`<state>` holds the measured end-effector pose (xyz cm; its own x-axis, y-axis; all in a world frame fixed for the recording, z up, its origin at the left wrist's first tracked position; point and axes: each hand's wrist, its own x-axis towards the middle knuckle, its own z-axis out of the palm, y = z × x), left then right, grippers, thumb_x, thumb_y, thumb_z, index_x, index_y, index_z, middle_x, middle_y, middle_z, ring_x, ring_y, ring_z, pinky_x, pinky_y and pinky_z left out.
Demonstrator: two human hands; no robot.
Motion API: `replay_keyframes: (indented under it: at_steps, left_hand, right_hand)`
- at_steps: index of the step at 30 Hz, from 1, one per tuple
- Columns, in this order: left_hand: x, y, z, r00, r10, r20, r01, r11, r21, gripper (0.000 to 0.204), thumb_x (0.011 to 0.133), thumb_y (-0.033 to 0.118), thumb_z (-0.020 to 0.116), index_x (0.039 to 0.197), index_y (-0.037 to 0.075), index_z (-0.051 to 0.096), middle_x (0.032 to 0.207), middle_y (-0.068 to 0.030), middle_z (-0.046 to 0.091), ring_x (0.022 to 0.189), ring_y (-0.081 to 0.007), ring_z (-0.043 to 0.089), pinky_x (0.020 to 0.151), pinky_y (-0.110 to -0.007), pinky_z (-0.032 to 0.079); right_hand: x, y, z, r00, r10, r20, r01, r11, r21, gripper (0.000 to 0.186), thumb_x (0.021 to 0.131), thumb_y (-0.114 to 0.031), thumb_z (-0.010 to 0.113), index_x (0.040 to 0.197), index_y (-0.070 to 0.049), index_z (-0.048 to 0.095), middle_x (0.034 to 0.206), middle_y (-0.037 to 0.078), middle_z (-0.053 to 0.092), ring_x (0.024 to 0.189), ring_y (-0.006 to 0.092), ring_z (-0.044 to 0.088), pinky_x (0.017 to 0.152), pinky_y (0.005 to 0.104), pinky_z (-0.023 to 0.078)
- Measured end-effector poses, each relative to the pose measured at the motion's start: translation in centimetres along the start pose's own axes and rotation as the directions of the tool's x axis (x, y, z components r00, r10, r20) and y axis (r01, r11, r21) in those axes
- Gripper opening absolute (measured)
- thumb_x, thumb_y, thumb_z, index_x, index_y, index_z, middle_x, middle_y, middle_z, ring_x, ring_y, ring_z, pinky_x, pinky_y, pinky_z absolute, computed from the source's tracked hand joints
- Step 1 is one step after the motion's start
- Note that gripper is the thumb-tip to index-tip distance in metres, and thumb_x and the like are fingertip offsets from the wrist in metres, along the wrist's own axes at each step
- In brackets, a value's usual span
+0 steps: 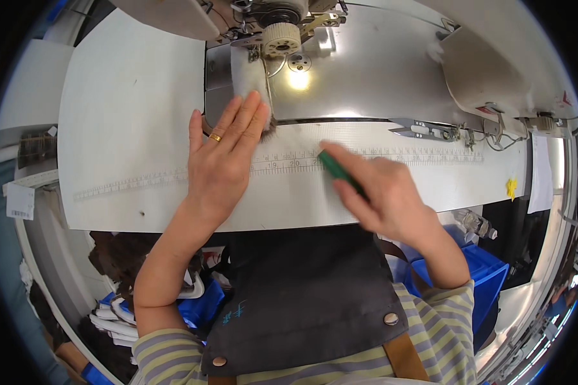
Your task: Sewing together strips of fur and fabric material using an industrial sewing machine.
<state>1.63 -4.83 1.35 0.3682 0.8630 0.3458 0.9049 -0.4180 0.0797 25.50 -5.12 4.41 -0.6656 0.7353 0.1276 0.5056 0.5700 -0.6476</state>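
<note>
My left hand (219, 160), a ring on one finger, lies flat with its fingers stretched out over the near end of a white fluffy strip (248, 74). The strip's far end runs under the working head of a sewing machine (281, 40). Dark hairs show at its near end beside my fingertips. In my closed right hand (392, 192) is a tool with a green handle (337, 168), held above the table to the right of the strip. Motion blurs this hand, and the tool's working end cannot be made out.
A clear ruler (430, 158) crosses the white table (128, 128). Thread snips (424, 129) lie at the metal machine bed (366, 77). A yellow scrap (511, 187) sits near the right edge. Blue bins (491, 273) stand below the table.
</note>
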Motion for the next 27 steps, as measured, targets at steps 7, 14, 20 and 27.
replay_keyframes:
  at_steps: [7,14,20,27]
  left_hand:
    - [0.4,-0.1,-0.2,0.999,0.002,-0.039,-0.004,0.998,-0.056,0.044,0.08,-0.006,0.052,0.12,0.011,0.061,0.124,-0.0028,0.059,0.117,-0.0169,0.055,0.108,-0.048,0.02]
    - [0.0,-1.3,0.0,0.991,0.064,-0.115,-0.076,0.992,-0.102,0.03,0.079,0.004,0.058,0.107,0.01,0.066,0.115,-0.0021,0.064,0.108,-0.017,0.06,0.104,-0.051,0.028]
    - [1.2,-2.4,0.2,0.987,0.101,-0.121,-0.111,0.991,-0.071,0.032,0.078,0.006,0.06,0.11,0.01,0.065,0.116,-0.0025,0.063,0.107,-0.0168,0.06,0.104,-0.051,0.027]
    - [1.9,-2.8,0.7,0.984,0.124,-0.131,-0.132,0.99,-0.054,0.034,0.077,0.006,0.062,0.111,0.008,0.063,0.116,-0.0018,0.061,0.108,-0.0153,0.057,0.103,-0.055,0.024]
  right_hand:
    - [5.2,3.3,-0.7,0.962,-0.104,-0.251,0.046,0.973,-0.227,0.031,0.083,-0.013,0.063,0.113,-0.007,0.056,0.073,0.011,0.057,0.061,0.0295,0.059,0.053,0.0398,0.046]
    - [6.7,3.9,-0.7,0.974,-0.058,-0.221,0.008,0.975,-0.222,0.026,0.082,-0.012,0.066,0.108,-0.01,0.066,0.076,0.008,0.053,0.059,0.0243,0.054,0.053,0.0338,0.043]
    - [7.9,4.6,-1.2,0.97,-0.05,-0.236,-0.004,0.975,-0.224,0.025,0.082,-0.011,0.065,0.107,-0.009,0.065,0.076,0.009,0.054,0.059,0.0241,0.054,0.055,0.0313,0.044]
    - [7.2,4.7,-1.2,0.974,-0.064,-0.218,0.027,0.985,-0.168,0.023,0.084,-0.012,0.063,0.106,-0.008,0.066,0.074,0.01,0.052,0.058,0.025,0.053,0.055,0.0325,0.043]
